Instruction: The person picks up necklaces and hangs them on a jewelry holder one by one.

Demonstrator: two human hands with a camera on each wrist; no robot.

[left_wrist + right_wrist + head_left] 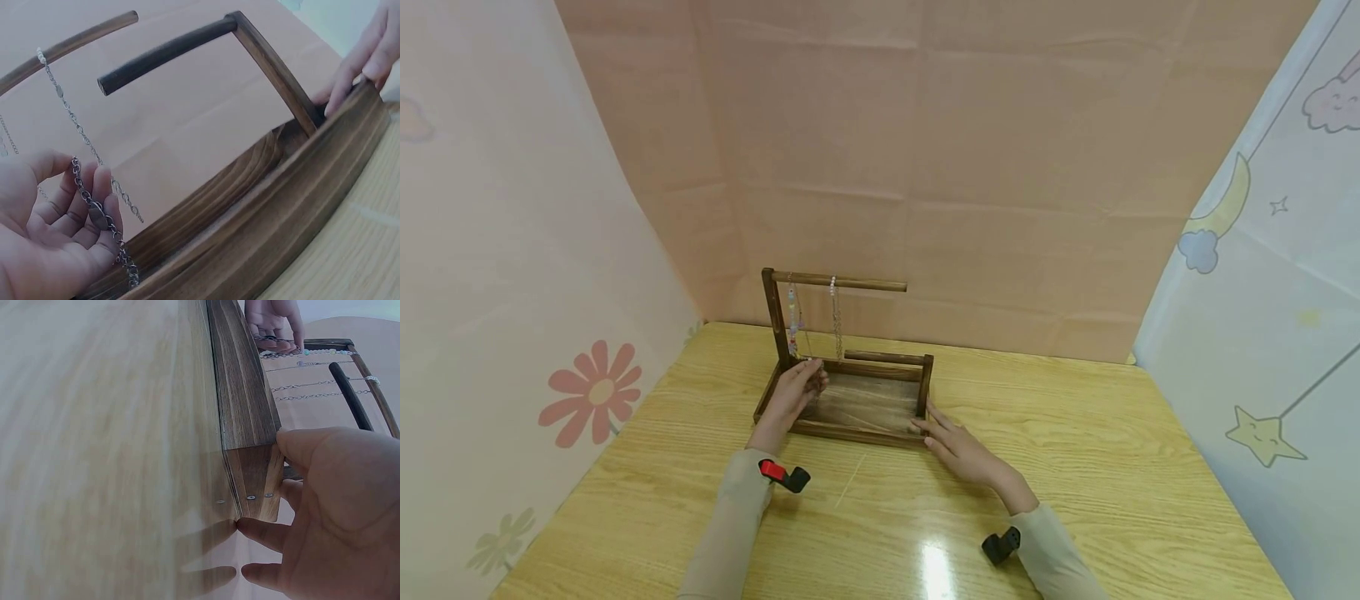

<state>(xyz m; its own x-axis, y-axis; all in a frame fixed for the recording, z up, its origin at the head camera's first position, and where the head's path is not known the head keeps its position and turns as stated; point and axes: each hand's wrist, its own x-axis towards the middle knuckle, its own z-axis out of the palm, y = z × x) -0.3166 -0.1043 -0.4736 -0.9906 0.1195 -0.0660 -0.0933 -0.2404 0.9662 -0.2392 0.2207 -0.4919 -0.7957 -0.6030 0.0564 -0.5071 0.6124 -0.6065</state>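
Note:
In the left wrist view, my left hand (56,231) holds the lower end of a metal chain (98,215) at its fingertips, over the wooden jewelry stand. A colorful beaded necklace (792,312) hangs from the stand's upper bar (865,284), just above this hand. Farther right on the bar hangs another chain necklace (837,321) with white beads at its top. My right hand (962,450) holds the tray corner of the jewelry stand (850,432): the right wrist view shows the thumb on the rim and fingertips against the end wall.
A shorter, lower bar (883,357) runs along the stand's back from a post at the right. The wooden table (1060,467) extends around the stand. Behind it stands a peach-colored backdrop (925,150), with patterned sheets (460,333) at the sides.

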